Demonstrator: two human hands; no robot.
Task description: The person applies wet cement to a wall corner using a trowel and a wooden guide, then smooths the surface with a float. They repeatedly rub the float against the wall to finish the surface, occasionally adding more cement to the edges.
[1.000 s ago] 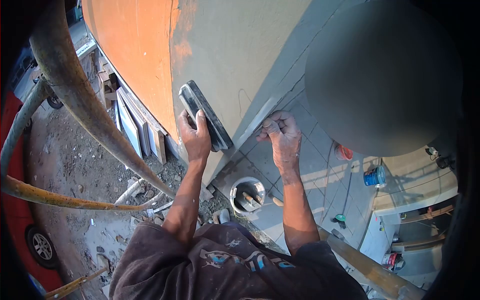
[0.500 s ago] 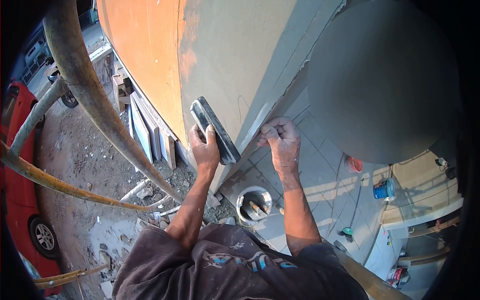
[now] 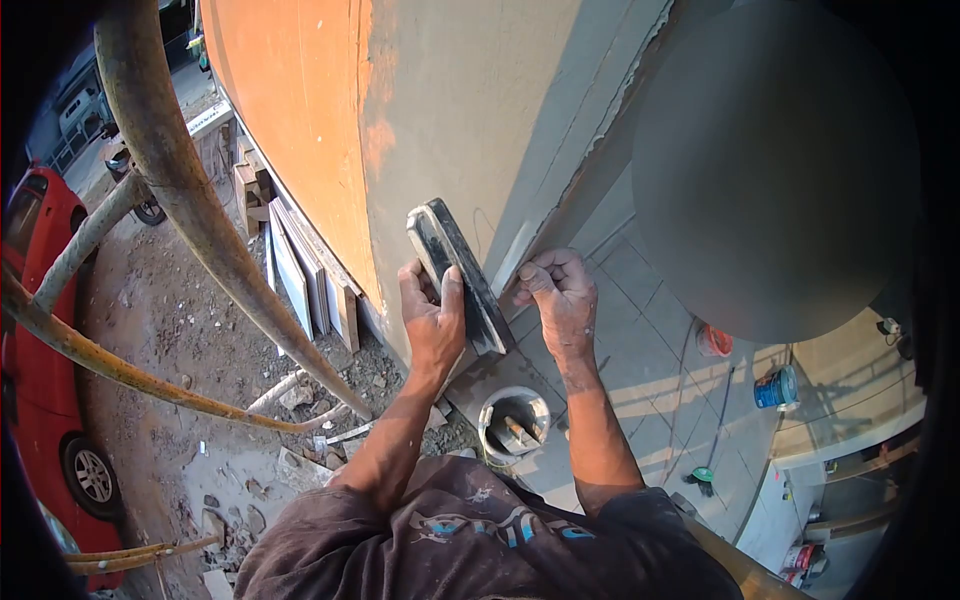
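My left hand (image 3: 434, 325) is wrapped round a long black plastering float (image 3: 462, 280), which lies slantwise against the grey plastered wall (image 3: 450, 130). The float's lower end is by the wall's corner. My right hand (image 3: 562, 300) is closed in a pinch at that corner, fingertips beside a pale strip (image 3: 514, 252) along the edge. Whatever those fingers grip is hidden. Both hands are dusted with plaster. Below and between my forearms, a plaster-smeared bucket (image 3: 541, 405) stands on the tiles with a handled tool (image 3: 518, 432) inside.
Curved scaffold pipes (image 3: 215, 225) cross my left side. Beyond them are rubble ground (image 3: 180, 330), leaning boards (image 3: 295, 265) and a red car (image 3: 40, 420). On the right, the tiled floor (image 3: 640, 370) holds a red bucket (image 3: 714, 342), a blue bucket (image 3: 775, 388) and a green-headed brush (image 3: 703, 475).
My left hand and the float have shifted right and slightly down, closer to the corner and my right hand. My right hand stays pinched at the edge. The view has tilted slightly.
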